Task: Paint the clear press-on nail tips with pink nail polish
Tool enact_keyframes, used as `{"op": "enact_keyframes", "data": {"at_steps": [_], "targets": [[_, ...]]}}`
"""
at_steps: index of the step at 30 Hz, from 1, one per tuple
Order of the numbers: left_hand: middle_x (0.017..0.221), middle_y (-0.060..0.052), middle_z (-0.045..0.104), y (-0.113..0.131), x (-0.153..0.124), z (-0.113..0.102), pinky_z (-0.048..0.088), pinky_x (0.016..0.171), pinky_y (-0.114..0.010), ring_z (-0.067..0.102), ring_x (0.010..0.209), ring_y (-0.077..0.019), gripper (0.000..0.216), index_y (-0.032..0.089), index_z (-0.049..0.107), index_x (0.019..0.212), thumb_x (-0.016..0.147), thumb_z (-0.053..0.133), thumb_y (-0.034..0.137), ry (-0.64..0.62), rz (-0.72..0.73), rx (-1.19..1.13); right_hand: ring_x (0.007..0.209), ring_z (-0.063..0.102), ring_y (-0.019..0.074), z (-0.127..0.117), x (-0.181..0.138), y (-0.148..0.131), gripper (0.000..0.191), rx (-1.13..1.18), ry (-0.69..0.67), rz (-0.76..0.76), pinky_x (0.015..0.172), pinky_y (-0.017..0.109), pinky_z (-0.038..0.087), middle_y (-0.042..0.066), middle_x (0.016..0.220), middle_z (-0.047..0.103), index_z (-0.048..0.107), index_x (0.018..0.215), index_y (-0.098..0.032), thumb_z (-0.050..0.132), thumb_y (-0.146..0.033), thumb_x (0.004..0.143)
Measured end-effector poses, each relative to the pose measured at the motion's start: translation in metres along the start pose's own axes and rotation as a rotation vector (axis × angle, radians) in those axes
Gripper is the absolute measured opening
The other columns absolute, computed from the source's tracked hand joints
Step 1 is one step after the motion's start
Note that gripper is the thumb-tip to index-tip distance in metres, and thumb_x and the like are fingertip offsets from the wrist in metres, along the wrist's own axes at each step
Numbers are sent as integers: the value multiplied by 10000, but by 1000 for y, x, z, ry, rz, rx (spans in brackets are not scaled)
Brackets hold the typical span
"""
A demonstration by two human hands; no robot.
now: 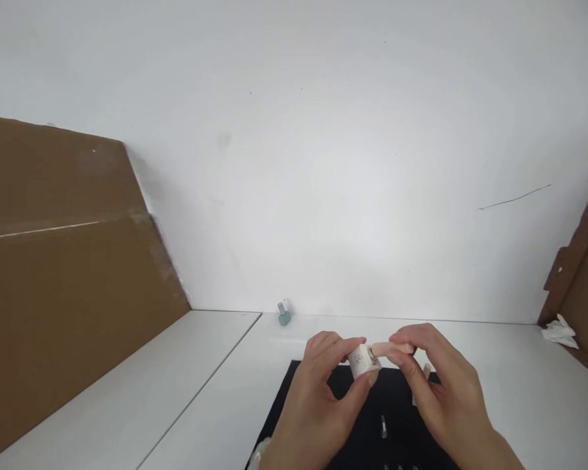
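Observation:
My left hand (318, 391) is closed round a small white bottle (360, 363) with dark print, held tilted above the black mat (340, 382). It looks like a nail polish bottle. My right hand (441, 391) pinches a long peach-coloured cap (385, 349) between thumb and fingers. The cap's near end meets the bottle's neck; I cannot tell whether it is screwed on. Behind my right fingers, another peach-coloured cap (427, 370) partly shows. A small clear item (383, 426) lies on the mat between my hands.
A blue-green bottle with a grey cap (284, 315) is near the wall at the back. Brown cardboard (68, 274) borders the left side, and more cardboard (585, 287) stands at the right. Crumpled white tissue (560, 331) lies beside it. A seam crosses the white table (200, 365).

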State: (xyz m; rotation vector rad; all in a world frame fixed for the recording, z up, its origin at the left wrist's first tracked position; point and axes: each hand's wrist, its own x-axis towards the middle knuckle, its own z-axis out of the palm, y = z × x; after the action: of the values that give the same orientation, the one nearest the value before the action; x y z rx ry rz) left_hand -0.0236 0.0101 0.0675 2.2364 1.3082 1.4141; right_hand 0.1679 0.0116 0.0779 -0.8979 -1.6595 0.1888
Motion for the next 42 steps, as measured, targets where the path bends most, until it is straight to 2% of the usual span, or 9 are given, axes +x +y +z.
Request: {"op": "enact_keyframes", "data": {"at_steps": [6,11,14,18,22,28,33,38,42], "targets": [[869,1,650,0,6,-10,333,1140,-583,620,834,-213,289,245,685,1185,926,626,130,-122,167,52,718,697,190,-10,9,2,233,177,-229,338,488,228,496,9,761,729,649,936,-252,581,-457,1023],[846,-15,635,10,26,-22,482,835,-415,603,865,-249,175,251,767,1003,862,692,322,-269,-247,-154,749,666,189,-7,7,4,187,115,-101,149,667,276,555,19,845,725,702,940,-268,594,-400,1018],[850,-12,640,15,37,-27,464,785,-370,611,841,-240,196,249,790,940,810,708,371,-397,-415,-223,723,629,183,-8,7,3,229,93,-191,232,559,246,504,18,827,717,674,914,-265,576,-441,1022],[822,-6,633,16,39,-25,462,810,-363,594,834,-237,204,267,797,942,801,695,373,-423,-365,-158,713,614,185,-9,11,8,283,163,-313,428,539,247,479,17,780,730,610,871,-250,557,-486,1018],[830,-16,669,12,41,-25,470,790,-359,601,830,-244,199,259,803,917,816,683,382,-421,-356,-133,769,626,191,-10,11,13,220,194,-249,370,656,288,518,16,792,729,643,919,-243,613,-448,993],[710,-5,661,3,48,-25,497,773,-323,614,780,-226,276,207,772,722,830,721,456,-636,-598,-607,734,676,187,-13,14,20,269,327,-330,457,437,220,445,22,771,705,669,908,-224,641,-484,969],[663,16,578,-2,48,-15,468,765,-311,553,730,-197,323,216,683,614,855,696,430,-623,-618,-670,797,654,179,-16,16,23,210,250,-328,387,659,273,544,15,816,726,668,941,-234,608,-425,1003],[764,-9,708,-1,48,-16,485,809,-336,624,815,-225,216,206,821,793,821,766,412,-626,-622,-557,749,621,182,-21,17,19,253,241,-405,441,519,235,493,11,771,704,641,886,-236,587,-453,1006],[878,-24,772,5,50,-18,492,850,-359,647,904,-253,206,235,855,917,843,741,390,-610,-545,-423,732,625,175,-18,17,18,216,209,-316,426,565,249,514,5,751,694,648,889,-230,611,-418,988]]}}
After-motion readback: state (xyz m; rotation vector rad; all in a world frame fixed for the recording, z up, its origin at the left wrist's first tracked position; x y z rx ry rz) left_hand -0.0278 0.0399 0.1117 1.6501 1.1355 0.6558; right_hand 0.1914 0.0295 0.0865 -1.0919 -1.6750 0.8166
